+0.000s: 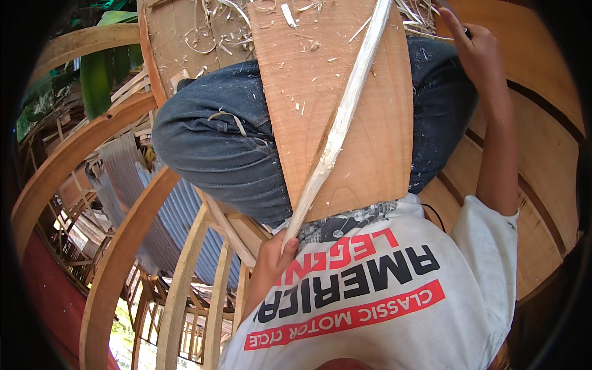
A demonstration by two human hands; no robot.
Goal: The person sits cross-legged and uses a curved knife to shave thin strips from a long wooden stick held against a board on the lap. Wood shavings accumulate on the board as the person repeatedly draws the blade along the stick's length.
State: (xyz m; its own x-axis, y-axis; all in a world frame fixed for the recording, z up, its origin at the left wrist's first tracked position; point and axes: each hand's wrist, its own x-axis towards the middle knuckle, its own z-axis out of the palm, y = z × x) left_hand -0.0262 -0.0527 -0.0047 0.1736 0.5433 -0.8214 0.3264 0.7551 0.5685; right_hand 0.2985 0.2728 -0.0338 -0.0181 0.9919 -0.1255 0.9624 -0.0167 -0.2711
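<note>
A long pale stick, its bark partly stripped, slants across a flat wooden board laid over my lap. My left hand is closed round the stick's near end, by the waist. At the upper right, above the knee, my right hand is raised away from the stick. One finger of it points forward, the others are curled, and a small dark piece shows at them. What that piece belongs to is hidden. Small chips and curls of wood lie on the board.
Jeans-clad legs are folded on either side of the board. Curled shavings litter the wooden floor ahead. Curved wooden railing bars stand at the left, with corrugated sheets beyond. Wooden slats lie at the right.
</note>
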